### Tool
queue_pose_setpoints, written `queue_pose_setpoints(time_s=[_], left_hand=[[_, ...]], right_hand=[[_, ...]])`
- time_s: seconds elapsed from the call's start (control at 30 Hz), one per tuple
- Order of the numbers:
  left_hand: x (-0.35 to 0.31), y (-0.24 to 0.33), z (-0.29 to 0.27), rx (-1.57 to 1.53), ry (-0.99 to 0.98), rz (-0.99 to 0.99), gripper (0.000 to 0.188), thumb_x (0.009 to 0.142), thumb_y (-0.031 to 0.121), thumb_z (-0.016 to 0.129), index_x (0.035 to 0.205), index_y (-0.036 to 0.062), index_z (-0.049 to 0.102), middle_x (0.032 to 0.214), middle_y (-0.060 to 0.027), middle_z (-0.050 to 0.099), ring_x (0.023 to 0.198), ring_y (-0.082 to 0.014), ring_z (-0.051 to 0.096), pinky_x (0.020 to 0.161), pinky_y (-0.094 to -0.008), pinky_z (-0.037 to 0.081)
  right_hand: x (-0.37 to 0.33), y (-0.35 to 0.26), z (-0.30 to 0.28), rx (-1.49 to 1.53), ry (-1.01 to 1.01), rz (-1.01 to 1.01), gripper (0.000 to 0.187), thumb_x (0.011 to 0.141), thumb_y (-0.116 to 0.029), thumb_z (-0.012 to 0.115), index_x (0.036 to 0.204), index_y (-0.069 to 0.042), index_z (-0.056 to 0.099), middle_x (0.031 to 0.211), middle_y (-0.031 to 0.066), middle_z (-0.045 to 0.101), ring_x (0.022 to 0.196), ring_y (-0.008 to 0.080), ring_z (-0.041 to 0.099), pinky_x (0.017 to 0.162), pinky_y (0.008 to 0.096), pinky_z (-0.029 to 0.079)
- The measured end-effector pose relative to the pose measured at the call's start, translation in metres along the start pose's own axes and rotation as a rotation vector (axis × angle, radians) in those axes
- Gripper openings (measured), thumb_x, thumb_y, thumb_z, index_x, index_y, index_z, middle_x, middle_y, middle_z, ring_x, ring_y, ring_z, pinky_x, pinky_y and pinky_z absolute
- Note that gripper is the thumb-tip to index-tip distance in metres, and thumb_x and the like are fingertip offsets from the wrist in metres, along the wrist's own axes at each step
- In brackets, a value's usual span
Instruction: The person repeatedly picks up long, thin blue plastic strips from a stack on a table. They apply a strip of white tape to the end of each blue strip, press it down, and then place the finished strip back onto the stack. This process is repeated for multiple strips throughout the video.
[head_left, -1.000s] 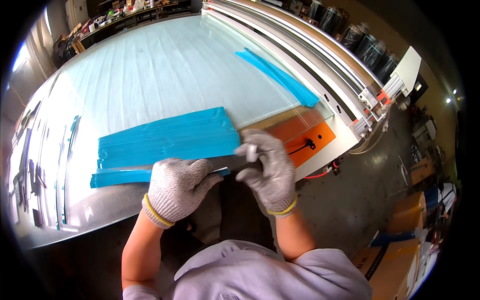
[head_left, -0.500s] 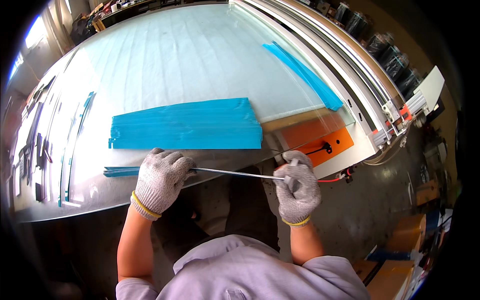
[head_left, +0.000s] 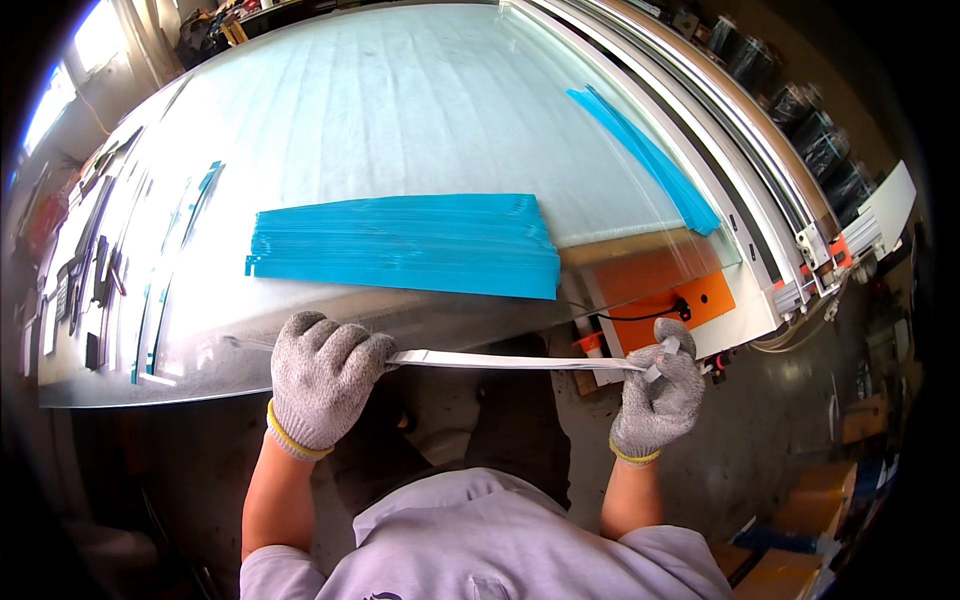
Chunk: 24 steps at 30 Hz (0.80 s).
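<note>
A thin pale strip is stretched level between my two gloved hands, just off the near edge of the glass table. My left hand is closed round it, knuckles up. A faint pale length shows left of that glove, too blurred to make out well. The strip's right end is pinched in my right hand, where light grey bits show at the fingers. Beyond the hands, a broad stack of blue strips lies on the glass-topped table.
More blue strips lie fanned along the table's right side, beside a long metal rail. An orange plate with a black cable sits at the near right corner. Narrow dark strips and tools lie at the left. Cardboard boxes stand lower right.
The strip has turned from a thin edge to its broad pale face. My right hand has moved right and slightly down, widening the span between the hands. The blue length left of my left hand no longer shows.
</note>
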<state>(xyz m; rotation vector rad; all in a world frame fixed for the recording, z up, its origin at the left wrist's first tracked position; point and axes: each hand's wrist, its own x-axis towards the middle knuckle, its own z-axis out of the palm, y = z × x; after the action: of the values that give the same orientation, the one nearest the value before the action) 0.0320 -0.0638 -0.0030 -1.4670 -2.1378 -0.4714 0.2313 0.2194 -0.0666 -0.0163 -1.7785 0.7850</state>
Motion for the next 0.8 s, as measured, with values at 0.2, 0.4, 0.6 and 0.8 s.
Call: queue_pose_setpoints(time_s=[0.2, 0.4, 0.6, 0.8], left_hand=[[-0.007, 0.004, -0.002, 0.102, 0.113, 0.02, 0.028, 0.076, 0.017, 0.069, 0.103, 0.0121, 0.074, 0.092, -0.0034, 0.068, 0.083, -0.0239, 0.065, 0.083, -0.0454, 0.05], [-0.006, 0.005, -0.003, 0.082, 0.096, 0.006, 0.023, 0.074, 0.014, 0.071, 0.097, 0.0115, 0.073, 0.087, -0.0039, 0.067, 0.08, -0.0251, 0.064, 0.08, -0.0441, 0.05], [0.008, 0.009, -0.007, -0.295, -0.164, -0.133, 0.01, 0.079, 0.008, 0.073, 0.089, 0.0065, 0.072, 0.076, -0.0121, 0.066, 0.071, -0.0358, 0.065, 0.07, -0.0442, 0.051], [0.024, 0.001, 0.005, -0.593, -0.308, -0.433, 0.016, 0.09, 0.013, 0.07, 0.097, -0.0011, 0.072, 0.08, -0.0206, 0.069, 0.071, -0.0391, 0.067, 0.068, -0.0453, 0.054]], right_hand=[[-0.001, -0.007, -0.004, 0.034, 0.11, 0.063, 0.048, 0.078, 0.018, 0.061, 0.121, -0.003, 0.058, 0.095, 0.0183, 0.071, 0.121, 0.0389, 0.058, 0.1, 0.0487, 0.05], [0.009, -0.008, -0.002, -0.031, 0.12, -0.004, 0.045, 0.083, 0.017, 0.063, 0.122, -0.004, 0.059, 0.09, 0.0147, 0.07, 0.115, 0.0361, 0.061, 0.101, 0.0479, 0.05], [0.033, 0.003, -0.001, 0.094, 0.09, 0.287, 0.042, 0.087, 0.013, 0.066, 0.126, -0.002, 0.059, 0.104, 0.0122, 0.069, 0.104, 0.0229, 0.064, 0.094, 0.0371, 0.053], [0.057, -0.006, 0.021, 0.211, 0.128, 0.633, 0.012, 0.098, -0.001, 0.057, 0.108, -0.003, 0.063, 0.112, 0.0097, 0.069, 0.082, 0.0101, 0.061, 0.071, 0.0238, 0.051]])
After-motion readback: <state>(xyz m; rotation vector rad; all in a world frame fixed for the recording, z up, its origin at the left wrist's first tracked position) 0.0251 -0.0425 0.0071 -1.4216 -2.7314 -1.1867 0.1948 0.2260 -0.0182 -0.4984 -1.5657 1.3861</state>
